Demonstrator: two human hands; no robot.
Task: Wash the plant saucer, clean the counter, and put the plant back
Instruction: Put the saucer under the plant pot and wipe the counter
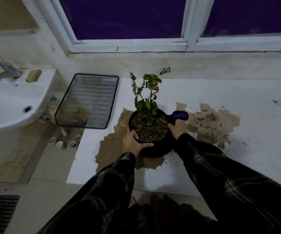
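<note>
A black round plant pot [153,151] with a small wilting green plant [146,102] stands on the white counter [237,92], in a patch of brown muddy water [112,146]. My left hand [134,142] grips the pot's near-left rim, thumb over the edge. My right hand [178,129] grips the right rim, and a purple cloth-like thing [180,115] sticks up from that hand. A clear rectangular tray with a black rim [87,100], streaked brown inside, lies at the counter's left end. I cannot tell whether the pot is lifted off the counter.
A white washbasin [9,102] with a chrome tap [4,70] and a brown sponge [33,75] is at the left. A second brown stain with soil crumbs [212,124] spreads right of the pot. Small cups [63,142] sit on the floor between basin and counter. The window [128,17] is behind.
</note>
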